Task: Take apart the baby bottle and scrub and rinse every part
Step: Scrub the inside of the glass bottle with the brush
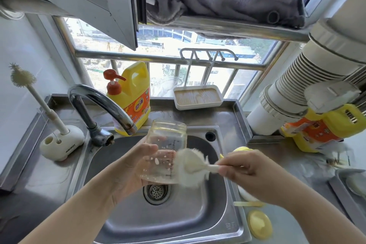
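Observation:
Over the steel sink (210,222) my left hand (136,166) grips a clear baby bottle body (166,144), its open mouth pointing away toward the tap (103,103). White drops cling to its wall. My right hand (243,170) pinches the handle of a white bristle brush (191,166), whose head lies against the outside of the bottle's lower right side. On the counter to the right lie a yellow round part (258,224), a pale straw-like piece (246,203) and another yellow-white part (242,149), partly hidden behind my right hand.
A yellow dish soap jug with a red pump (132,95) stands behind the tap. A second brush stands in a white holder (61,142) at the left. A white drying rack tray (198,98) sits on the sill. Another yellow jug (320,130) lies at the right under white pipes.

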The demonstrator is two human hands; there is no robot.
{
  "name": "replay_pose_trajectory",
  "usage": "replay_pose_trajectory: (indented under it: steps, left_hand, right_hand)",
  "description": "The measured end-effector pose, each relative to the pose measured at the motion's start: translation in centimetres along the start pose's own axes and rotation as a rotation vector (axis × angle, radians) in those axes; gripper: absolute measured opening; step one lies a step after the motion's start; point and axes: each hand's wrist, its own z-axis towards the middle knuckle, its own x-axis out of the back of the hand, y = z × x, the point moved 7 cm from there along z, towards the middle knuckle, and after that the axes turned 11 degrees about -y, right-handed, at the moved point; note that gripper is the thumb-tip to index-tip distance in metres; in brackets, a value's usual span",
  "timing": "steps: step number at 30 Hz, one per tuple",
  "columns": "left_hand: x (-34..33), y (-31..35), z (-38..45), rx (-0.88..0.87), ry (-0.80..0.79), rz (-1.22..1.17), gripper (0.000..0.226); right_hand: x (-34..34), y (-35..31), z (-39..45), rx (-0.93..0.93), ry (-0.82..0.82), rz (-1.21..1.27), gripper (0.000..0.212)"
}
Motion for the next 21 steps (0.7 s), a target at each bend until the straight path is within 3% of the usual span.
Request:
replay_pose_trajectory:
  steps: [3, 7, 10, 13, 18, 21]
  left_hand:
    - [0.2, -0.7, 0.2, 0.035, -0.018, -0.082, 0.099]
    - [-0.1, -1.0, 0.4, 0.059, -0.021, -0.071, 0.098]
    - [-0.2, -0.8, 0.2, 0.069, 0.011, 0.023, 0.095]
    - [-0.7, -0.7, 0.5, 0.050, 0.029, 0.049, 0.093]
    - [-0.2, 0.2, 0.3, -0.032, 0.155, 0.080, 0.092]
    - [-0.5, 0.1, 0.3, -0.043, 0.108, 0.017, 0.077]
  right_hand:
    - [1.2, 1.8, -0.2, -0.059, 0.102, 0.085, 0.030]
    - [0.8, 1.6, 0.5, -0.034, 0.114, 0.156, 0.024]
    - [0.7, 2.1, 0.1, -0.065, 0.136, 0.177, 0.032]
    - [0.6, 1.7, 0.4, -0.049, 0.178, 0.179, 0.020]
    - [-0.9, 1.1, -0.1, -0.024, -0.024, 0.139, 0.021]
    - [0.5, 2.4, -0.4, -0.080, 0.038, 0.129, 0.029]
